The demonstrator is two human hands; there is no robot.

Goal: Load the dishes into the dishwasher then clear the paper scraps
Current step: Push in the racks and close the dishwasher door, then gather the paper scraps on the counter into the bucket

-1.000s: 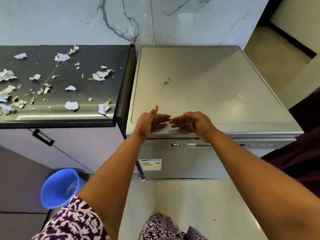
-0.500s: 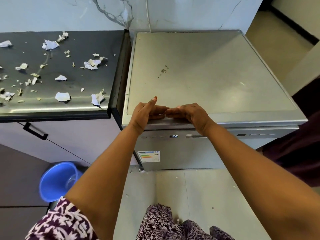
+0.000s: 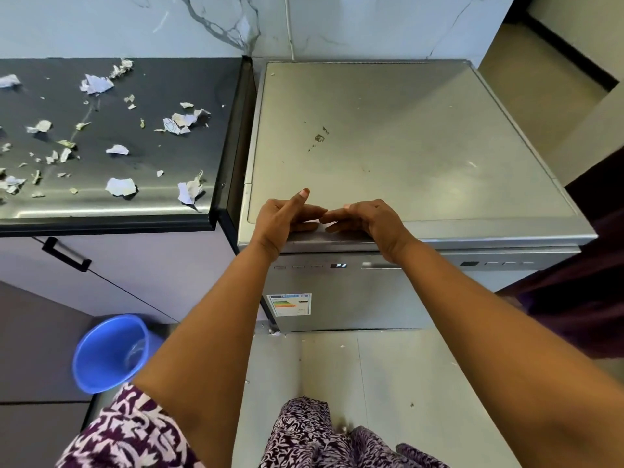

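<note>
A blue bucket (image 3: pixel 111 352) sits on the floor (image 3: pixel 388 383) beneath a black cabinet handle (image 3: pixel 66 254).

The dishwasher (image 3: pixel 405 146) looks like silver brushed metal, matt, with dark specks on top. The counter (image 3: pixel 185 79) is dark and smooth, shiny along its front edge. The paper scraps (image 3: pixel 120 187) are torn and crumpled. The bucket (image 3: pixel 111 352) is glossy blue plastic.

The dark desk (image 3: pixel 202 79) carried torn paper scraps (image 3: pixel 120 186) scattered across its top; a blue bucket (image 3: pixel 111 352) stood on the floor (image 3: pixel 388 383).
</note>
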